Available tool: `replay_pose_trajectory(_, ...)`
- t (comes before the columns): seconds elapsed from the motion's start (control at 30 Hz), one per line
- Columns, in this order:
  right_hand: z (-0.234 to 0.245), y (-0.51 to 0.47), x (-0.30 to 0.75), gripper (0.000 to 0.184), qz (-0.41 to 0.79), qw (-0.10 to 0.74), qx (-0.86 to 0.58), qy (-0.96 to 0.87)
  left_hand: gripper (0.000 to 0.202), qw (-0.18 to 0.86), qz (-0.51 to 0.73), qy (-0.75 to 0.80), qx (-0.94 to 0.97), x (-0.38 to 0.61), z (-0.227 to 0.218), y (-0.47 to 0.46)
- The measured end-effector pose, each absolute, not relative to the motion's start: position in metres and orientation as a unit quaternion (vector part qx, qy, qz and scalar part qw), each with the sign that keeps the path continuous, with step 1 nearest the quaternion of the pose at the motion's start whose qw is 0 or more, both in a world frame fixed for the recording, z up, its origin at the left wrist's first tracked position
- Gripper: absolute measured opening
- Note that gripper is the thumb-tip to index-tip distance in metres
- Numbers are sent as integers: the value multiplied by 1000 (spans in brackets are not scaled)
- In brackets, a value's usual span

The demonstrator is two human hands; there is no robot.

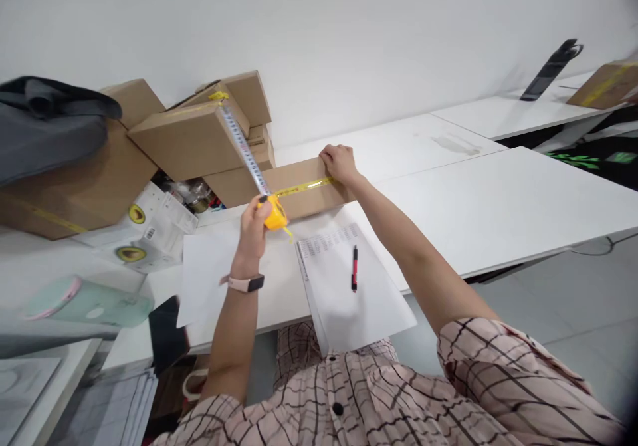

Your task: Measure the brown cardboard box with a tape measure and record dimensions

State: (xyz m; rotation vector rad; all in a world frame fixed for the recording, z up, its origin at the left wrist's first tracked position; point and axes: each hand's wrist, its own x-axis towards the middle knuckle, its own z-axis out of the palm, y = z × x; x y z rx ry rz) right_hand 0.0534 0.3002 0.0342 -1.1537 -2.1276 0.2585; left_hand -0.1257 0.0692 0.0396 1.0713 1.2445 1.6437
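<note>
My left hand (pixel 253 230) grips a yellow tape measure (pixel 275 213). Its drawn-out blade (pixel 245 150) slants up and away to the left, passing in front of the stacked cartons. A long cardboard box (pixel 304 200) with yellow printed tape along its top lies across the desk, just beyond the tape measure. On the right end of that box rests my right hand (pixel 339 163), fingers curled over the edge. Closer to my body are a sheet-covered notepad (pixel 339 313) with rows of writing and a red and black pen (pixel 354 270) on it.
Opened cardboard boxes (pixel 184 133) are piled at the back left beside white avocado-print boxes (pixel 162 226). A pale green tumbler (pixel 100 303), a dark phone-like slab (pixel 169 333) and a white sheet (pixel 202 273) lie left. A black bottle (pixel 551 70) stands far right on the white desk (pixel 498 193).
</note>
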Motion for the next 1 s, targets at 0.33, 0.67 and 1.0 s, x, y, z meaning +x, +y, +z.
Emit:
replay_pose_trajectory(0.33,25,311,44,50,104,359,-437,-818,57,562,572,465,374,-29,-39,67)
replay_pose_trajectory(0.67,21,310,38,60,79,362,-444,-816,58,577,563,478,349,-15,-57,68)
replay_pose_trajectory(1.0,24,305,28,49,79,381,-470,-792,58,555,563,484,375,-14,-67,70)
